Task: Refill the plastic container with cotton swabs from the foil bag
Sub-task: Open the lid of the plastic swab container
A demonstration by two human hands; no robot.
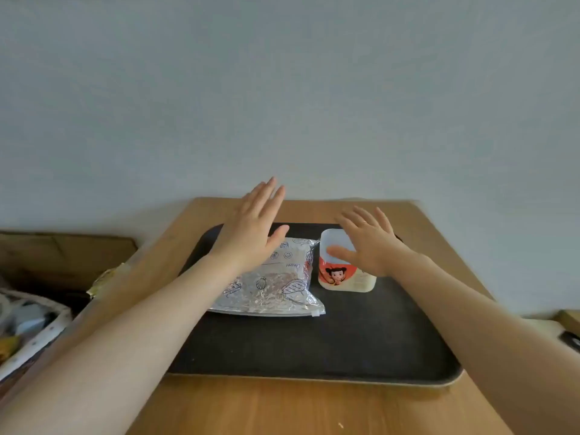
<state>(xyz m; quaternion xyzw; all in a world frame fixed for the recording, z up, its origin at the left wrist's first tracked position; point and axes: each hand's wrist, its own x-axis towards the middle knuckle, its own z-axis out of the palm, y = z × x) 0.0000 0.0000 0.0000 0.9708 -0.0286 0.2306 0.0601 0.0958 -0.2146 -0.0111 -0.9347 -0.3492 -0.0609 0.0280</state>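
My left hand is flat and open above the shiny bag. My right hand is open too, over the box. The bag lies left of the box, both on the far part of the black tray.

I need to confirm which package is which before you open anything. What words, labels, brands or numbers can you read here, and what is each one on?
"Content", upside down from this view, printed on the foil bag among line drawings of food.
Plastic container: the red label shows a cartoon character; the small print beside it is too blurred to read.
No other text, brand or number is legible, on the black tray or elsewhere.
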